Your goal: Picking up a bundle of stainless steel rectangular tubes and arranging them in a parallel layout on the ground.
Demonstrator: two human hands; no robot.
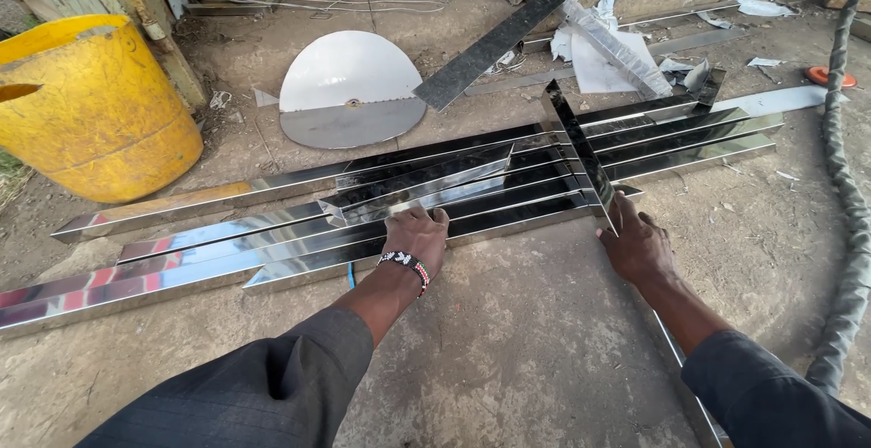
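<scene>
My left hand (415, 237) presses flat and open on the polished steel strips (272, 239); my right hand (635, 244) grips a crosswise strip (581, 153). Beyond them, a half-round plate (349, 89); left, a yellow drum (91, 108).

yellow drum (91, 112) cut off left; steel bars (54, 298) too

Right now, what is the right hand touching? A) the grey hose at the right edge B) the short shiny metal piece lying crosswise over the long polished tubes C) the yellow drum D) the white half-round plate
B: the right hand grips the near end of the crosswise metal piece, which lies over the polished tubes, while the left hand presses flat on them.
</scene>
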